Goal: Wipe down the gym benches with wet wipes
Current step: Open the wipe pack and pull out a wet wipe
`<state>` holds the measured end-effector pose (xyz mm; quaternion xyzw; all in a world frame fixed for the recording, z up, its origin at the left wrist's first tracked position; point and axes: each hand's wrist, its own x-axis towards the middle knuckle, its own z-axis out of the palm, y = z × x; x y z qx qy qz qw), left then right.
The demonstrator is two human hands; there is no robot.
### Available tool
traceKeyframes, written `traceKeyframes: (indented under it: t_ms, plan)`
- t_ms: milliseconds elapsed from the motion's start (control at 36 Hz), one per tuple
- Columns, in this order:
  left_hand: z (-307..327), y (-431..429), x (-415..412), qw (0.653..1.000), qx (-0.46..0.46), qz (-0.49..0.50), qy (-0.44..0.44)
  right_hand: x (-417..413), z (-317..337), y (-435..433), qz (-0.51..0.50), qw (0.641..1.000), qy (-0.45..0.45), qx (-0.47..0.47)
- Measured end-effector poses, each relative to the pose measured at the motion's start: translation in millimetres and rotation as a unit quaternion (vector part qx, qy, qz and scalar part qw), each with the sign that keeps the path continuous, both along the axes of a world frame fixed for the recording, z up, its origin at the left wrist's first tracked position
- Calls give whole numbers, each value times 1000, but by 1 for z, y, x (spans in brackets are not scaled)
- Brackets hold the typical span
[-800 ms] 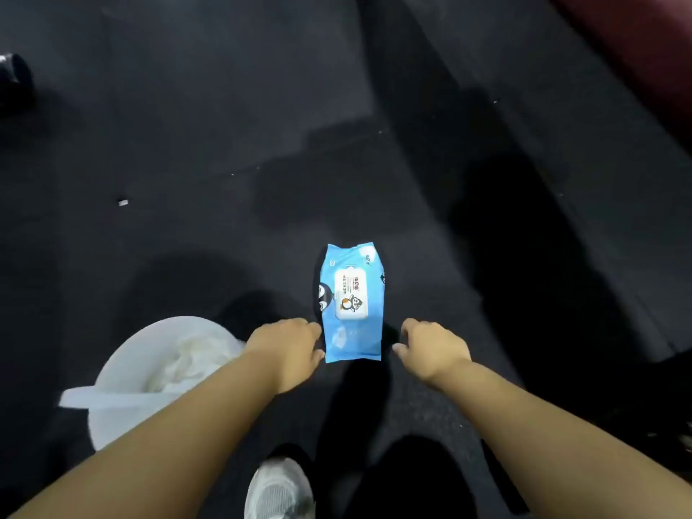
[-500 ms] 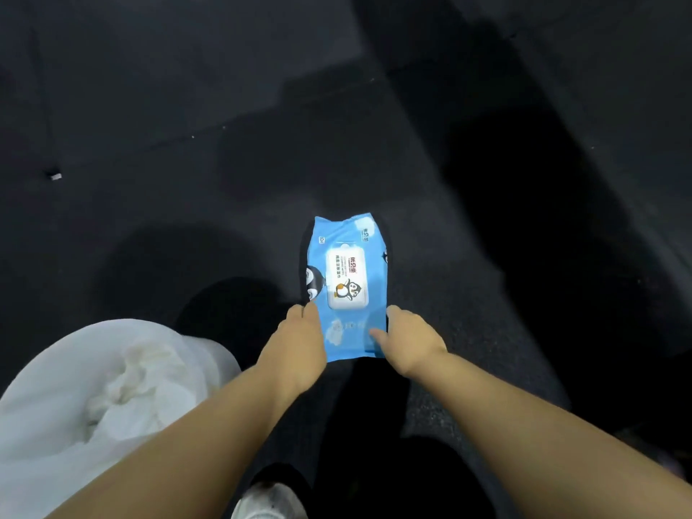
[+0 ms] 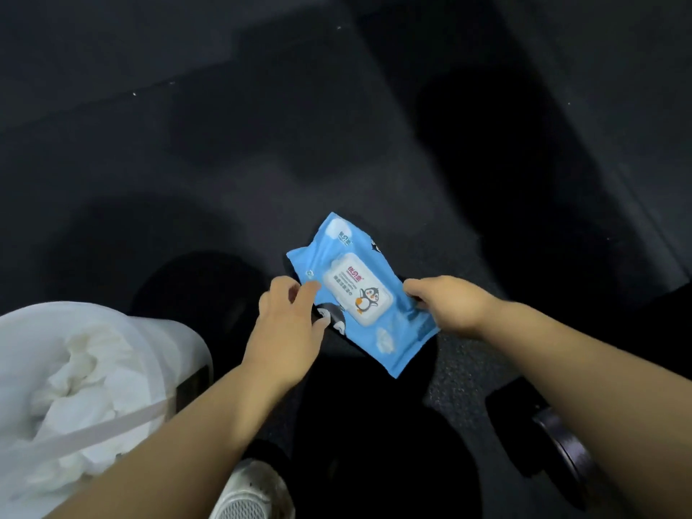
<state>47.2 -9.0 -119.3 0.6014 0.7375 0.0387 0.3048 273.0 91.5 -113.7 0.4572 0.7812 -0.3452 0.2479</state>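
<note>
Your left fingers (image 3: 311, 291): curled onto the left edge of the pack (image 3: 361, 294), one tip flat on the top film. It's a light grasp. Left hand (image 3: 288, 327) has its back to the camera.

Your right fingers (image 3: 412, 285): clenched on the right edge, thumb on top, the rest tucked under. Right hand (image 3: 453, 307) is knuckles-up.

Pack: held between both hands, above the floor (image 3: 224, 162), in front of your legs and turned diagonally. The far end points up-left and the near corner hangs toward you.
- Soft, flat rectangular pouch in glossy blue film, creased near the right-hand grip, with crimped seals at both ends.
- White cloud prints and a black penguin graphic on the left side.
- Rigid white lid (image 3: 357, 289) in the middle: rounded rectangle, shut, with a penguin sticker and red lettering too small to read.

Floor: dark and matte, with a fine speckled grain where light hits it and seams running across.

Bucket (image 3: 179, 342): to your left, near the left forearm. Round, smooth white plastic with a pale flat handle strip across the mouth. Crumpled white wipes (image 3: 82, 368) sit inside.

Shoe (image 3: 247, 496): white mesh toe, bottom centre.

Disc (image 3: 561, 443): dark and round with a dull sheen, lower right under your right forearm. Can't tell what it is.
</note>
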Motion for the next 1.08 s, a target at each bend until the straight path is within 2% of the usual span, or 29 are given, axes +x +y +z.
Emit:
traceKeyframes:
  t_ms: [111,222,361,472,722,917,1028,1083]
  plan:
    - [-10,8,4,999,-20,-43,22,12,-5,-5,45,996,-29,70]
    - [-14,22,6,999,-30,-12,-24,11,-18,-19,2,984,-14,177]
    - [-12,23,13,1000,-20,1,4,-6,-23,-41,-21,950,78,301]
    - [-13,8,16,998,-43,-28,21,-15,-29,-49,38,950,130,282]
    - [-17,-4,17,998,-54,19,-34,-33,-37,-48,91,947,92,295]
    - [-21,4,15,997,-58,17,-42,-25,-54,-47,152,933,114,307]
    - [-22,6,15,997,-67,19,-32,-29,-37,-31,107,955,128,246]
    - [-22,8,16,997,-70,17,-28,-28,-34,-15,42,955,100,274]
